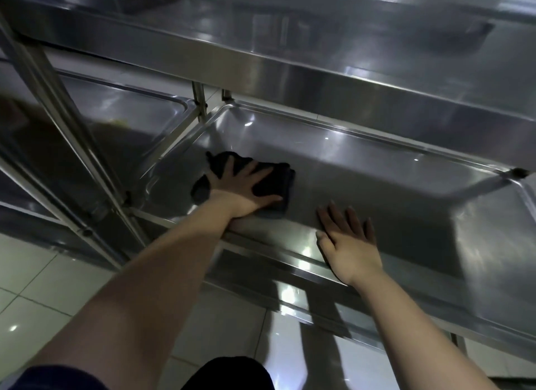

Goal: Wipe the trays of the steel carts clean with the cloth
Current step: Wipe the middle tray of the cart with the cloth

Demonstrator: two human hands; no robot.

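A dark cloth (278,183) lies bunched on the floor of the lower steel tray (391,169) of the cart in front of me. My left hand (243,189) presses flat on the cloth with fingers spread, near the tray's left end. My right hand (348,241) rests flat on the tray's near side, fingers straight, a hand's width to the right of the cloth. It holds nothing.
An upper steel tray (261,32) overhangs the lower one. A second cart's lower tray (121,111) adjoins at the left, behind steel uprights (72,122). White floor tiles (43,273) lie below. My dark-clothed knee (229,372) shows at the bottom.
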